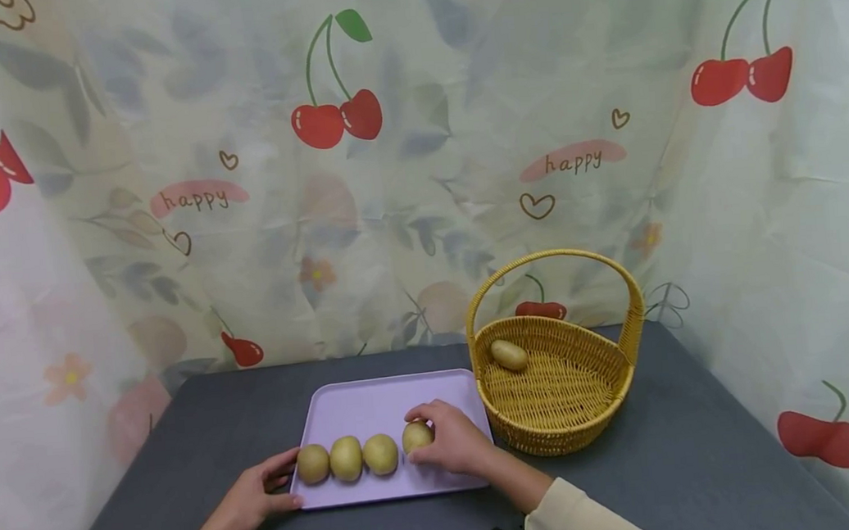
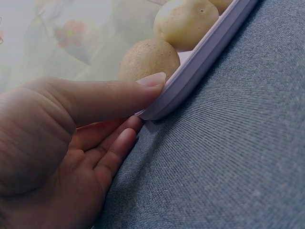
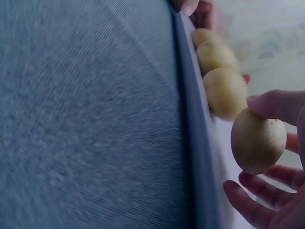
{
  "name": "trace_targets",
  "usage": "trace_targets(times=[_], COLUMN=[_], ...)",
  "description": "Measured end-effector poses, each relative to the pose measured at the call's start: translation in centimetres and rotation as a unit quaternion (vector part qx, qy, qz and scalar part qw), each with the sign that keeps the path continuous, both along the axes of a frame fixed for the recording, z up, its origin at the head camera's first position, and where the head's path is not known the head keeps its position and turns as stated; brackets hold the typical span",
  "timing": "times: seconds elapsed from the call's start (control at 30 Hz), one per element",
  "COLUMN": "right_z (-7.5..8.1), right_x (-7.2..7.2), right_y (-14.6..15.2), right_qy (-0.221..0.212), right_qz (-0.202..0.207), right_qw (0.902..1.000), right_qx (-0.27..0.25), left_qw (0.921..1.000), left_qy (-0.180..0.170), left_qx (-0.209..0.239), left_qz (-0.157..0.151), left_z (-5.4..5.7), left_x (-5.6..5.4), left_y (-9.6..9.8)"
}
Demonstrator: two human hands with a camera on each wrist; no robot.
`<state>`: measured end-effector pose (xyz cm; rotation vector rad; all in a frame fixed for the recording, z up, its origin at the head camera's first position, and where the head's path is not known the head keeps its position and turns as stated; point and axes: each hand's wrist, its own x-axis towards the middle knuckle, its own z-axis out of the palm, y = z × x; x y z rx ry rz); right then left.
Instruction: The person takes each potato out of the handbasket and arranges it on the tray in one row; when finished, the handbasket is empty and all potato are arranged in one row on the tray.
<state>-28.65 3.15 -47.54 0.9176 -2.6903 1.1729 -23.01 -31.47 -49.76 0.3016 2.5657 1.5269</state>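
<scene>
My right hand (image 1: 451,440) pinches a round, yellow-brown potato (image 1: 418,437) between thumb and fingers, over the right part of the lilac tray (image 1: 375,398). In the right wrist view, this potato (image 3: 259,141) sits against the thumb and fingers. Three more potatoes stand in a row to its left: the nearest (image 1: 380,454), the middle one (image 1: 346,458) and the leftmost (image 1: 313,464). At the tray's front left corner, my left hand (image 1: 244,499) holds the rim, its thumb against the edge in the left wrist view. The undersides of some fingers are hidden.
Right of the tray stands a yellow wicker basket (image 1: 552,400) with a tall arched handle; a potato (image 1: 509,355) lies inside at its left. Dark grey cloth (image 1: 674,445) covers the table. A cherry-patterned curtain (image 1: 421,216) closes off the back and sides.
</scene>
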Motion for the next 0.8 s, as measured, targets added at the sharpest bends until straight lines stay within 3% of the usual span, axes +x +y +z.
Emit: trace_targets(times=[0.2, 0.5, 0.67, 0.8], right_z=[-1.2, -0.7, 0.7, 3.2], right_x=[-0.4, -0.2, 0.5, 1.0], right_y=[-0.8, -0.9, -0.1, 1.2], right_qy=[0.021, 0.0, -0.01, -0.015], right_qz=[0.003, 0.003, 0.01, 0.049], right_qw=[0.9996, 0.9983, 0.9968, 0.9967], right_qx=[0.02, 0.058, 0.079, 0.063], left_qw=[1.0, 1.0, 1.0, 1.0], left_qy=[0.001, 0.002, 0.004, 0.005], left_qx=[0.005, -0.007, -0.001, -0.005], left_qz=[0.001, 0.001, -0.002, -0.003], left_z=[0.0, 0.1, 0.2, 0.3], left_x=[0.1, 0.0, 0.1, 0.1], left_y=[0.0, 0.0, 0.1, 0.1])
